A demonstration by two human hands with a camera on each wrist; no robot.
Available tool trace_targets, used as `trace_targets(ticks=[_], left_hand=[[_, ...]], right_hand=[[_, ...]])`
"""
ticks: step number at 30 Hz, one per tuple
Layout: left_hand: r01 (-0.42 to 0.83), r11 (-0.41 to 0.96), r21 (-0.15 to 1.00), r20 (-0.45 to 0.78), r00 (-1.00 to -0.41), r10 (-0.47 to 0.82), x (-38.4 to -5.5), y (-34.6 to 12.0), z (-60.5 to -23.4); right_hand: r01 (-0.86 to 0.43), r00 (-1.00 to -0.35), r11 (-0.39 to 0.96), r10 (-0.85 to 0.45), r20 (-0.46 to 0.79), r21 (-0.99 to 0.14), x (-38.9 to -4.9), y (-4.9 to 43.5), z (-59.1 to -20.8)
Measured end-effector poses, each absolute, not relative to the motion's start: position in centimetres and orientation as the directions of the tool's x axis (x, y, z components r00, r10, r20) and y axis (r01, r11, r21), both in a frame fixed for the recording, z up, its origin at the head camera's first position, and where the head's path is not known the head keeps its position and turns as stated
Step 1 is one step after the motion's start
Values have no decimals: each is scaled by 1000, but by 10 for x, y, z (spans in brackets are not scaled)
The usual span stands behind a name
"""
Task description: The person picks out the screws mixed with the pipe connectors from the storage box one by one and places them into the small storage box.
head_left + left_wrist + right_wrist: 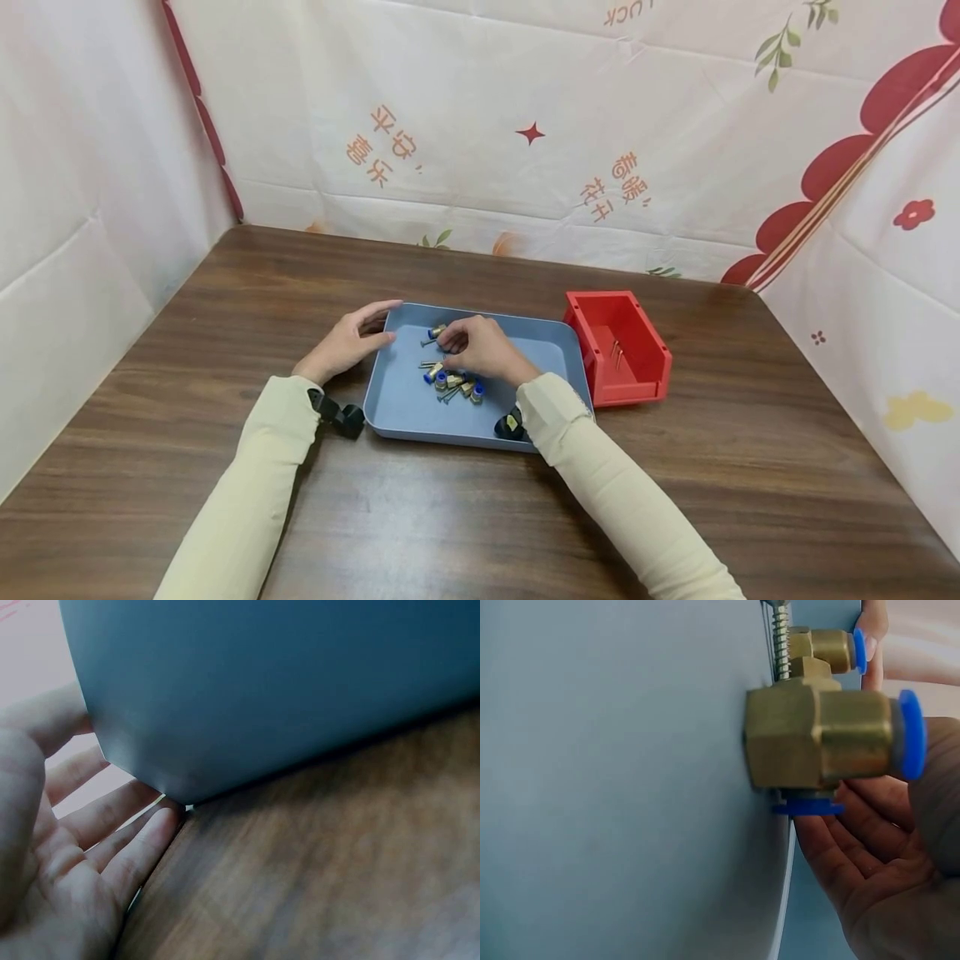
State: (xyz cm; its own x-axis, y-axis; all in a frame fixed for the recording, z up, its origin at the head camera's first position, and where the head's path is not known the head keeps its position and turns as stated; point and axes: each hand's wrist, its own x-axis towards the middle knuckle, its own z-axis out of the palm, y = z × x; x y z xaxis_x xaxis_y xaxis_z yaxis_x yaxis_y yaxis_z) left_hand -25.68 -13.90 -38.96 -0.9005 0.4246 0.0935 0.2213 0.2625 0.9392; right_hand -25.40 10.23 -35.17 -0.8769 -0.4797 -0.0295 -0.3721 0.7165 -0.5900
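A blue-grey tray (405,417) holds a loose cluster of brass fittings (455,381) with blue collars, with metal screws (431,364) among them. Over the cluster hovers my right hand (487,350), its bent fingers and thumb apart near the screws. In the right wrist view a brass fitting (787,739) stands large in front and hides part of this hand's fingertips. At the tray's far left corner my left hand (348,342) touches the rim with extended fingers. The left wrist view has those fingers (112,814) against the tray's outer wall (247,690).
Right of the tray stands a red bin (630,392) with a few thin screws (617,354) inside. Both sit on a brown wooden table (420,517). A printed white cloth (480,100) hangs behind the table and along its sides.
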Motion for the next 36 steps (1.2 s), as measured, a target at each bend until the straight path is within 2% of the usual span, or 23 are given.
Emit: trace_targets(ticks=[36], left_hand=[[243,267,932,115,-900,420,-258,-138,-392]], right_hand=[[-297,-884,677,-461,-74,-674,-257,110,-358]])
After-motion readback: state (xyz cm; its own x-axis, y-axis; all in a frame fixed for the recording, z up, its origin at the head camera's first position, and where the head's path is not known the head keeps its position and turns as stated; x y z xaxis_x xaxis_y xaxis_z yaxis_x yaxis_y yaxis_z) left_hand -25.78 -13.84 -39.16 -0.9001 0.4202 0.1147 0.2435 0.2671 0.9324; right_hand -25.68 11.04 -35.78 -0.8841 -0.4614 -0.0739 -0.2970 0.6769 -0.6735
